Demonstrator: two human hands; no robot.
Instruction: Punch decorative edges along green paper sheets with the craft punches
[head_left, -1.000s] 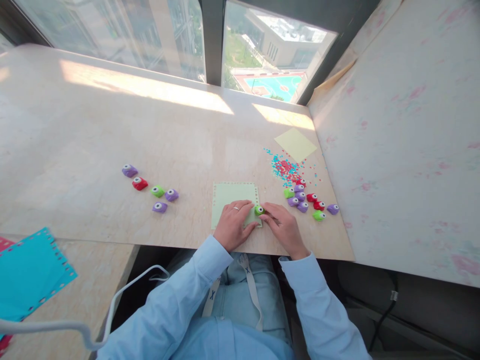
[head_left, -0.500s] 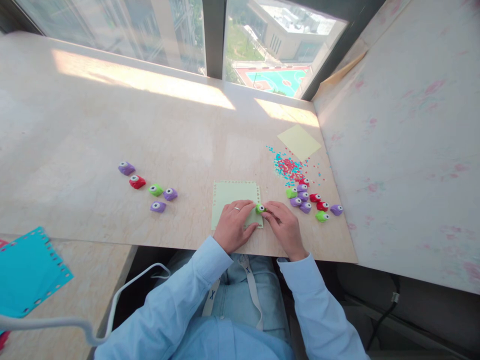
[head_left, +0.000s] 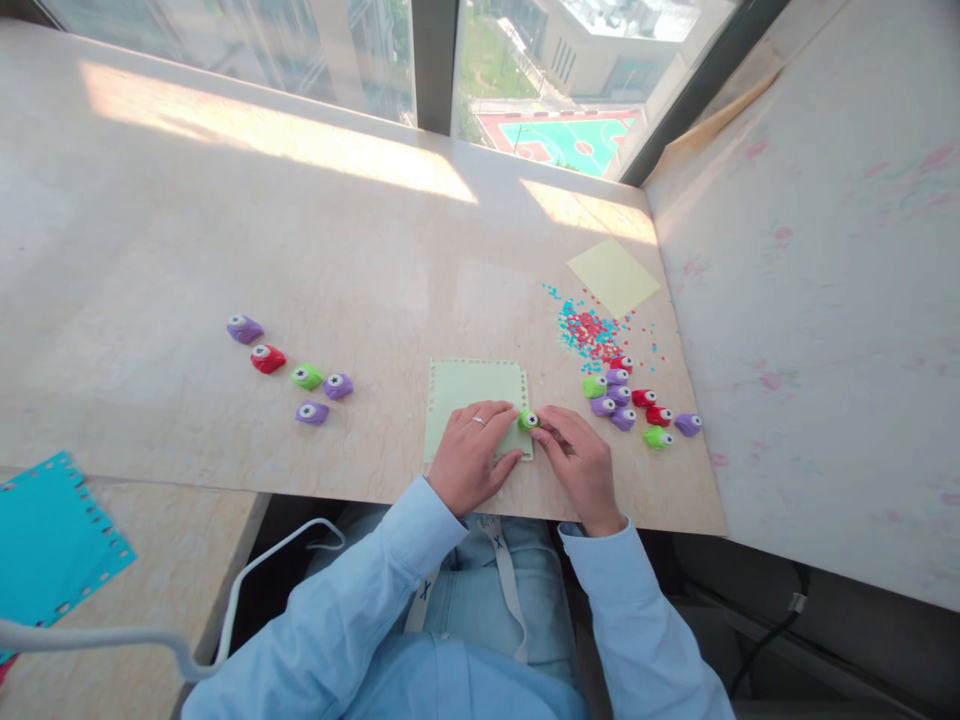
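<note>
A pale green sheet of paper [head_left: 477,385] with small holes punched along its edges lies near the table's front edge. My left hand [head_left: 474,452] rests on it, fingers stretched out and pressing flat, the thumb apart. At the paper's right edge sits a small green craft punch [head_left: 529,421] with a dark shape on its round white top. My right hand [head_left: 581,462] grips this punch between thumb and fingers from the right. The left fingertips come up close to the punch; whether they touch it I cannot tell. The paper edge inside the punch is hidden.
Several purple, red and green punches [head_left: 620,393] cluster at the right, below scattered red and blue paper bits [head_left: 592,330]. A pale yellow sheet [head_left: 615,277] lies behind them. More punches [head_left: 310,412] sit at the left. Blue punched sheets [head_left: 60,540] lie lower left, near a white cable [head_left: 232,610].
The camera view has shifted slightly, so the table items appear a little displaced. Both hands keep almost the same pose at the paper's right edge, the right still on the green craft punch.
</note>
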